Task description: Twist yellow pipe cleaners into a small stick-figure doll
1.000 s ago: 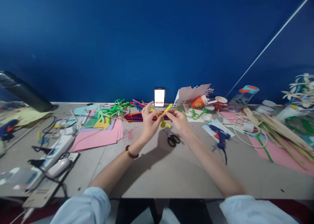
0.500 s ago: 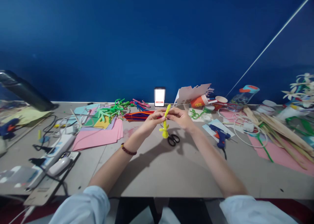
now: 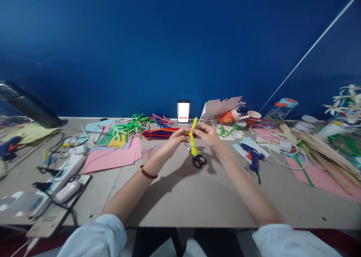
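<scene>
A fuzzy yellow pipe-cleaner figure [image 3: 193, 138] is held upright between my two hands, above the middle of the table. My left hand [image 3: 178, 138] pinches a thin yellow strand at its left side. From the right, my right hand [image 3: 207, 132] has its fingertips closed on the figure's upper part. Black-handled scissors [image 3: 199, 161] lie on the table just below the figure, their blades partly hidden behind it. Behind my hands lies a bundle of red, orange and purple pipe cleaners [image 3: 158, 133].
A lit phone [image 3: 183, 111] stands against the blue wall. Pink paper [image 3: 113, 157], green pipe-cleaner pieces [image 3: 126, 128] and a power strip [image 3: 60, 183] are on the left. To the right are a blue glue gun [image 3: 253, 155], paper cups [image 3: 229, 116], cables and dried husks [image 3: 318, 146].
The yellow figure has turned and shifted slightly right, its lower end now over the scissors' handles. My left fingers have moved a little away from its middle, onto a side strand.
</scene>
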{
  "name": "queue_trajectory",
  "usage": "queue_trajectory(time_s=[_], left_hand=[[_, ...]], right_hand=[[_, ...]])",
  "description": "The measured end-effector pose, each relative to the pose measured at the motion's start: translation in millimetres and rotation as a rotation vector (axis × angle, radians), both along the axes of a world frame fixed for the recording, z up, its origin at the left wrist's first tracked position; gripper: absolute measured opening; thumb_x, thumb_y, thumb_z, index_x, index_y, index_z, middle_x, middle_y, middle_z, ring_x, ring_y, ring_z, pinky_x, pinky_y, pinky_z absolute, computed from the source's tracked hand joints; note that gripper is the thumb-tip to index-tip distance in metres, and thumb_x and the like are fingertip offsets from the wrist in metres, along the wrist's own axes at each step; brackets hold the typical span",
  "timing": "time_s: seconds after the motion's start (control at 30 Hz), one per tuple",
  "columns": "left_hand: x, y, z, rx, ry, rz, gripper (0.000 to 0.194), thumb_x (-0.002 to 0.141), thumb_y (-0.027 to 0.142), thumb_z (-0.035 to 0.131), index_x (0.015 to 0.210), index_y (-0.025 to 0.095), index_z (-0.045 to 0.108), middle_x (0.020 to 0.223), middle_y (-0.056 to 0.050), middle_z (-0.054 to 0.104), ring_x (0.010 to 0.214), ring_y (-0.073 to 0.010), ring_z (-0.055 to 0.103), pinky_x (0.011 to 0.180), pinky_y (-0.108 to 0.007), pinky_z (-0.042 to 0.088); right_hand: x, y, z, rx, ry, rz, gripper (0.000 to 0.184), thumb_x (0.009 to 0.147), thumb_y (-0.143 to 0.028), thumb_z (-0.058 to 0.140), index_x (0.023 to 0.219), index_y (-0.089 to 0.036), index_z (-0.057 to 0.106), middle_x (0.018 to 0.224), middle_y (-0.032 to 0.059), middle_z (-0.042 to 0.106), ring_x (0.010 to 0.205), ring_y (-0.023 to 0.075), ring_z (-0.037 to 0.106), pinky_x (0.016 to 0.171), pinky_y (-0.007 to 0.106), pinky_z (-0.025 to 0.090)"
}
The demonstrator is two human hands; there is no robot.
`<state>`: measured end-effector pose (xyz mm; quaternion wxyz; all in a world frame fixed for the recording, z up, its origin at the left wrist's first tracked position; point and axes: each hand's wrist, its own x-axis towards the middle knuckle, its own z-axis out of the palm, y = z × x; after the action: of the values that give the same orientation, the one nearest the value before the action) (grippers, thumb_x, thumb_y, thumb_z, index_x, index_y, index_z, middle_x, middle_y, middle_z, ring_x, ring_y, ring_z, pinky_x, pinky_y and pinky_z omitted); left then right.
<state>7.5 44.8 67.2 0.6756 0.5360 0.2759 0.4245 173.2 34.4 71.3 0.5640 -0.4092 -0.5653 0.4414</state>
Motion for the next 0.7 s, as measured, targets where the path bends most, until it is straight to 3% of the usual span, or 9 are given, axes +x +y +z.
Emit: queue_trajectory(time_s=[0.13, 0.23, 0.3, 0.43, 0.57, 0.7], left_hand=[[0, -6, 2.9, 0.219, 0.123, 0.135, 0.04, 0.06, 0.013, 0.063, 0.1, 0.022, 0.066, 0.12, -0.006, 0.059, 0.106, -0.0221, 0.055, 0.08, -0.028, 0.046], [3, -16, 4.5, 0.305, 0.213, 0.105, 0.067, 0.058, 0.009, 0.067, 0.122, 0.023, 0.054, 0.126, -0.009, 0.056, 0.109, -0.0233, 0.055, 0.078, -0.028, 0.047], [6, -21, 4.2, 0.329, 0.236, 0.115, 0.072, 0.059, 0.012, 0.071, 0.127, 0.023, 0.049, 0.124, -0.009, 0.056, 0.104, -0.0221, 0.057, 0.076, -0.028, 0.047], [9, -21, 0.9, 0.382, 0.237, 0.298, 0.051, 0.065, 0.022, 0.076, 0.112, 0.021, 0.058, 0.113, -0.009, 0.061, 0.086, -0.0173, 0.059, 0.072, -0.027, 0.046], [4, -14, -2.1, 0.457, 0.277, 0.437, 0.019, 0.073, 0.021, 0.069, 0.092, 0.02, 0.067, 0.097, -0.006, 0.066, 0.079, -0.0163, 0.059, 0.073, -0.026, 0.045], [2, -11, -4.6, 0.545, 0.39, 0.479, 0.013, 0.076, 0.015, 0.063, 0.088, 0.02, 0.067, 0.089, -0.004, 0.068, 0.077, -0.0154, 0.06, 0.072, -0.026, 0.044]], right_hand=[[-2, 3, -5.9, 0.017, -0.017, -0.125, 0.03, 0.064, -0.049, 0.076, 0.068, -0.02, 0.067, 0.075, 0.0021, 0.064, 0.074, 0.0174, 0.06, 0.072, 0.033, 0.051], [-5, 3, -7.9, 0.005, -0.003, -0.151, 0.03, 0.064, -0.048, 0.075, 0.07, -0.02, 0.067, 0.076, 0.0025, 0.065, 0.075, 0.0176, 0.06, 0.073, 0.034, 0.05], [-7, 2, -7.6, -0.018, 0.023, -0.159, 0.03, 0.064, -0.048, 0.075, 0.07, -0.02, 0.066, 0.075, 0.002, 0.064, 0.072, 0.017, 0.06, 0.07, 0.033, 0.05], [-10, -1, -6.2, -0.037, 0.011, -0.16, 0.031, 0.065, -0.048, 0.075, 0.068, -0.019, 0.064, 0.066, 0.0, 0.061, 0.061, 0.0132, 0.053, 0.057, 0.028, 0.045], [-11, -1, -7.3, -0.079, 0.009, -0.159, 0.033, 0.064, -0.048, 0.075, 0.074, -0.018, 0.065, 0.056, -0.0033, 0.055, 0.048, 0.0091, 0.043, 0.047, 0.026, 0.035], [-13, -1, -7.6, -0.076, 0.019, -0.146, 0.033, 0.062, -0.047, 0.076, 0.074, -0.017, 0.066, 0.062, -0.0013, 0.061, 0.054, 0.0101, 0.05, 0.051, 0.025, 0.041]])
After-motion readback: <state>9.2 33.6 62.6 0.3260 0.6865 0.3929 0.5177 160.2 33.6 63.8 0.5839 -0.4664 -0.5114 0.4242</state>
